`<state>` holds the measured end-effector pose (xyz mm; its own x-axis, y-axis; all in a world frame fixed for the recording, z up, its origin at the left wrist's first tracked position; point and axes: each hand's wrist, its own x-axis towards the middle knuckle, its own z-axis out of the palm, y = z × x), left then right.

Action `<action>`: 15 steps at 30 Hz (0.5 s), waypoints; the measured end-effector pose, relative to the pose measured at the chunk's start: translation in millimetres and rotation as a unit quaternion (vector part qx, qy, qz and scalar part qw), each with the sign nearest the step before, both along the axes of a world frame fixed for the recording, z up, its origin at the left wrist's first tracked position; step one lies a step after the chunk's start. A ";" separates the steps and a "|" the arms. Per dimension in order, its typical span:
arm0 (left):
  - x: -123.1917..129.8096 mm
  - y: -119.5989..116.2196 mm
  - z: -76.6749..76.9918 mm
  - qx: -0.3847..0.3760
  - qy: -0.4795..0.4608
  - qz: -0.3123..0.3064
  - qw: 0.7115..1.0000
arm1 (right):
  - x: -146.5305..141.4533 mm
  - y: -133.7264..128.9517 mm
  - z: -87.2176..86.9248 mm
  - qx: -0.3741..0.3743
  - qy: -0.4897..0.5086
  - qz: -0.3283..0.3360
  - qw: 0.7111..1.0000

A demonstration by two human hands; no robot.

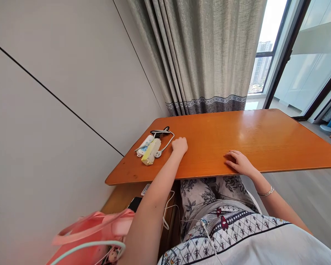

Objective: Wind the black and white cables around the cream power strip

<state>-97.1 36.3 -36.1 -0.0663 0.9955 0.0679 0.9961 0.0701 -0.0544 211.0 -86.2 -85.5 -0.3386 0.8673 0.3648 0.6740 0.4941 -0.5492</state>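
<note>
A smooth, pale wall (57, 55) with thin dark seams fills the left side. At the far side hangs a coarse-woven grey curtain (209, 51), its folds ending in a patterned band and darker hem. Below it spreads the tabletop (209, 140), glossy orange-brown with rounded corners. Near left, a soft pink bag (91, 232) with looped handles is cut off by the frame and partly covered by the left forearm; a small printed figure shows low in it, the other contents hard to make out.

The hands are well apart. The left hand (180, 146) rests curled on the tabletop, fingertips hidden, so whether it holds anything cannot be told. The right hand (239, 163) lies at the near edge, fingers loosely bent and thumb apart, grasping nothing visible. Just left of the left hand sit a yellowed, block-shaped power strip (151, 151), a flat white case (143, 146) partly behind it, and a round-faced plug (158, 154) on a pale cord.
</note>
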 end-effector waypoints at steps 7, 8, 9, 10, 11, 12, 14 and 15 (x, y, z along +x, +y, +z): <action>48.5 -12.0 -16.1 0.062 -0.099 -0.124 0.985 | 0.3 0.0 -0.5 -0.001 0.010 -0.001 1.000; 53.3 -14.4 -21.1 0.059 -0.106 -0.140 0.983 | 0.3 -0.1 -0.4 0.000 0.012 0.000 1.000; 56.9 -16.7 -25.9 0.054 -0.105 -0.151 0.981 | 0.3 -0.2 -0.2 0.000 0.013 0.001 1.000; 59.3 -18.6 -30.0 0.048 -0.102 -0.159 0.981 | 0.1 -0.3 0.1 0.001 0.013 0.002 1.000; 60.6 -20.1 -33.2 0.043 -0.100 -0.164 0.980 | -0.1 -0.5 0.3 0.000 0.013 0.003 1.000; 61.0 -21.0 -35.5 0.041 -0.099 -0.166 0.980 | -0.4 -0.7 0.6 0.000 0.012 0.003 1.000; 59.9 -21.2 -37.4 0.037 -0.102 -0.167 0.980 | -1.0 -1.2 1.1 -0.002 0.009 0.002 1.000; 59.0 -20.7 -37.6 0.036 -0.103 -0.166 0.980 | -1.3 -1.4 1.3 -0.003 0.008 0.000 1.000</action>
